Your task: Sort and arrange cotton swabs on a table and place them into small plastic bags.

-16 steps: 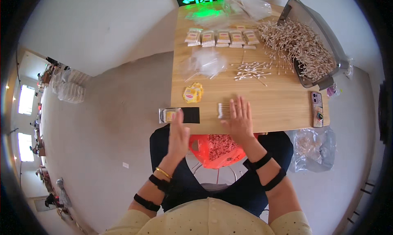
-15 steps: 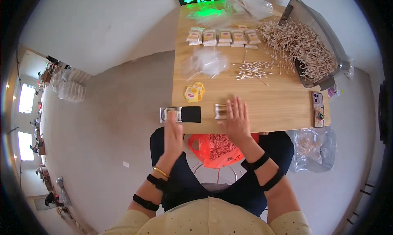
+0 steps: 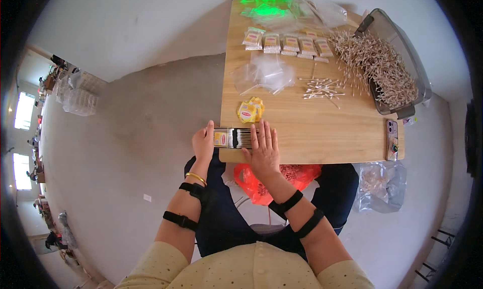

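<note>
The left hand (image 3: pixel 203 143) is at the left end of a flat packet (image 3: pixel 223 138) of cotton swabs that lies near the front edge of the table (image 3: pixel 312 133), toward its left corner. The fingers are curled and bunched at that end, and I cannot tell whether this grip pinches the packet or only rests against it. A yellow card shows on the packet's swabs. Just to its right a black piece (image 3: pixel 235 138) shows, and next to that lies a neat row of swabs (image 3: pixel 245 136), partly covered by the right hand (image 3: pixel 264 153). The right hand is laid flat, palm down, its grip wide, with the fingers straight and pointing away from the body. Just behind the two hands is a small pile of yellow cards (image 3: pixel 250 111). Farther back lie clear plastic sleeves (image 3: pixel 266 72), a scatter of loose swabs (image 3: pixel 322 88) and a line of filled packets (image 3: pixel 289 43). At the back right, a grey bin (image 3: pixel 402 42) is tipped toward the table with a large heap of swabs (image 3: pixel 380 67) spilling from it. A phone (image 3: pixel 392 138) lies at the right edge. Below the front edge, between the person's legs, hangs a red plastic bag (image 3: pixel 307 175).
</note>
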Demonstrator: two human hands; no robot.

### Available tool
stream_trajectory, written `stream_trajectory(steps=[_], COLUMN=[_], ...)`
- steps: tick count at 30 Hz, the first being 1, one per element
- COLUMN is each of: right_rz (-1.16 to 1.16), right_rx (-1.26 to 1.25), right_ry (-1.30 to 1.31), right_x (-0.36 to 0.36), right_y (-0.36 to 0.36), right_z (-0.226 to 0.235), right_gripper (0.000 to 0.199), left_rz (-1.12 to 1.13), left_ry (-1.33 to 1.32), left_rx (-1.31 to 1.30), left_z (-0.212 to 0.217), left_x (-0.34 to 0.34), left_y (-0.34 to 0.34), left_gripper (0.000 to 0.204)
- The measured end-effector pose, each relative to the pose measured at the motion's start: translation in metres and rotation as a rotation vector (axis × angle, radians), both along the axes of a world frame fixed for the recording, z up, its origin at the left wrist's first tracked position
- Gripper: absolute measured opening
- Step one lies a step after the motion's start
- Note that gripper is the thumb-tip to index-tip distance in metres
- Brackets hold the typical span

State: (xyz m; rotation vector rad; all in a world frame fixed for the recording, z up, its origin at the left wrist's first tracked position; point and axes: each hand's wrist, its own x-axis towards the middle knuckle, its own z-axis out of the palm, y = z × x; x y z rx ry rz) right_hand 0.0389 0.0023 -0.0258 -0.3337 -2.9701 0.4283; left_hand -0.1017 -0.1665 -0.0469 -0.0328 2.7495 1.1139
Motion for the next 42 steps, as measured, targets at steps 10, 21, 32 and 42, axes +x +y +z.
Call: stream_trajectory(steps=[10, 21, 32, 42], right_rz=[-0.047, -0.044, 0.021, -0.009], right_rx=[0.024, -0.003, -0.014, 0.036], right_ry=[0.012, -0.005, -0.02, -0.048], right_x=[-0.004, -0.011, -0.023, 0.004], right_y=[-0.012, -0.024, -0.041, -0.017], right_z=[0.005, 0.004, 0.009, 0.011], right_gripper=[0.078, 0.081, 0.089, 0.09], left_rz=[0.24, 0.239, 0.071, 0.108], left_ry=[-0.297, -0.289, -0.033, -0.214], left_rx=[0.509, 0.634, 0.338, 0.516], left_z=[-0.044, -0.033, -0.043, -0.006], left_x=[-0.008, -0.001, -0.012, -0.008], left_y=[-0.003, 0.005, -0.011, -0.017], left_gripper=[0.067, 0.066, 0.063, 0.058])
